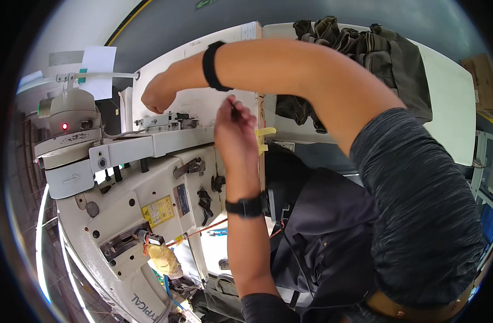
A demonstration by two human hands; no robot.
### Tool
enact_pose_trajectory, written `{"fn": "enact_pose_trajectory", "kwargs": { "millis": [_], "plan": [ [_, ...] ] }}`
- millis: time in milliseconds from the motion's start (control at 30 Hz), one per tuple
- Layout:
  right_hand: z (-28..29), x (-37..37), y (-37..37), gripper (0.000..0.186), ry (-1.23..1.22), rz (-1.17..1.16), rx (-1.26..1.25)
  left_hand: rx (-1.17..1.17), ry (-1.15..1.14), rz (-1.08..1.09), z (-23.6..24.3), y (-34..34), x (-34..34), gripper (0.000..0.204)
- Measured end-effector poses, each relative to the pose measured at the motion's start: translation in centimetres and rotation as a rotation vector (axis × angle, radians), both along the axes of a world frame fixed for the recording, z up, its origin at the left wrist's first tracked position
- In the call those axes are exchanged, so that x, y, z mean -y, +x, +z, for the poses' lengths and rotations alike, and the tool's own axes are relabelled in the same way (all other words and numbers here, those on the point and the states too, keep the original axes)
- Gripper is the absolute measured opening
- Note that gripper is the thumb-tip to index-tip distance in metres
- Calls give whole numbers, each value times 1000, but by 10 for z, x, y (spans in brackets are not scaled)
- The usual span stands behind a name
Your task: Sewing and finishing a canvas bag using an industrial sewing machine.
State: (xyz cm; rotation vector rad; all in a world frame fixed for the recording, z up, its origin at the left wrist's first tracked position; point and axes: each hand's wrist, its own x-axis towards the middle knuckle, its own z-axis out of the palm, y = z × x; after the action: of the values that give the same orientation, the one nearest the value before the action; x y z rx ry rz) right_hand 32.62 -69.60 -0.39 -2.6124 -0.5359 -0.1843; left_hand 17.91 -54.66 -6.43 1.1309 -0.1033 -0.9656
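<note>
My right arm reaches across from the right, over the white table. At its end my right hand [161,93] is closed, knuckles up, above the metal plate and presser parts [174,121] of a pale grey sewing machine [117,210]. Its fingertips are hidden, so whatever they pinch cannot be made out. My left hand [235,123] is raised in front of the machine, just below my right forearm. Its fingers curl inward, with something small and dark between them that is too unclear to name. Both wrists wear black bands.
Dark olive garments [386,59] lie heaped on the white table [448,102] to the right. The machine's motor housing [71,116] shows a red light at the left. A yellow-wrapped part [164,259] sticks out of the machine. A cardboard box [480,81] stands far right.
</note>
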Motion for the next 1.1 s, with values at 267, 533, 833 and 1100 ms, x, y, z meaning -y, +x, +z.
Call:
{"fn": "enact_pose_trajectory", "kwargs": {
  "millis": [267, 533, 833, 1100],
  "plan": [
    [-68, 20, -13, 24, 129, 25, -149, 365, 66, 477, -34, 10, 60, 18],
    [-30, 21, -51, 36, 21, -67, -229, 337, 94, 443, -33, 11, 82, 28],
    [-14, 34, -64, 54, 110, -189, -654, 212, 149, 547, -17, 25, 92, 24],
    [-13, 18, -11, 48, -43, -281, -314, 222, 215, 537, -33, 36, 84, 35]
  ]
}}
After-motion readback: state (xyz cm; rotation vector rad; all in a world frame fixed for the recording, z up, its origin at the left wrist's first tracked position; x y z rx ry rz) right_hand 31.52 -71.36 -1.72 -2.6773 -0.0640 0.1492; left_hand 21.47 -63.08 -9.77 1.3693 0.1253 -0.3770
